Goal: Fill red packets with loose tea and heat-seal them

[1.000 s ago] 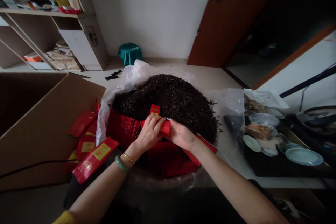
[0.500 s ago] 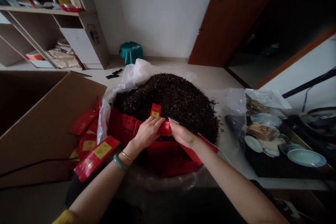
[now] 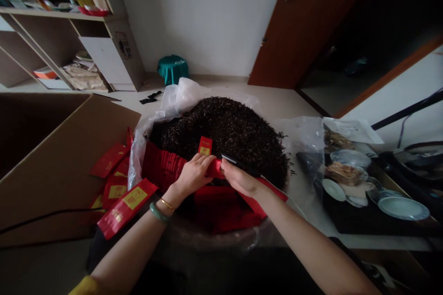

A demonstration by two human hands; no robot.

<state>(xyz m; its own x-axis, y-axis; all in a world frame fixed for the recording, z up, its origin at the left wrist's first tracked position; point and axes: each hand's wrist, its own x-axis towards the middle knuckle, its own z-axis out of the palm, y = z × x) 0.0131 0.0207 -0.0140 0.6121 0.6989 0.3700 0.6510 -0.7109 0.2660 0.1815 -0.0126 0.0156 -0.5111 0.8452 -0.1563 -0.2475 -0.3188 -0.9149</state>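
Note:
A small red foil pouch point(image 3: 216, 169) is between my two hands above the front edge of a heap of dark, dry leaves that look like loose tea point(image 3: 228, 122). My left hand point(image 3: 194, 174) grips the pouch's left end, fingers together. On its right end my right hand point(image 3: 240, 178) presses, fingers held close. Just beyond the right fingers shows a dark flat object with a pale edge point(image 3: 229, 159), mostly hidden; I cannot tell what it is. Behind my left fingers stands another red pouch with a yellow label point(image 3: 205, 145). Stacked red pouches point(image 3: 162, 162) lie left of my left hand.
Clear plastic sheeting point(image 3: 138, 147) surrounds the leaves. A labelled red pouch point(image 3: 127, 207) lies front left, with more beside a cardboard box point(image 3: 79, 161). At right a dark tray point(image 3: 349, 216) carries dishes. A teal covered bin point(image 3: 173, 69) stands by the wall.
My hands have drawn slightly closer together, the right one shifting a little left. Less of the pouch shows between them. Everything else stays in place.

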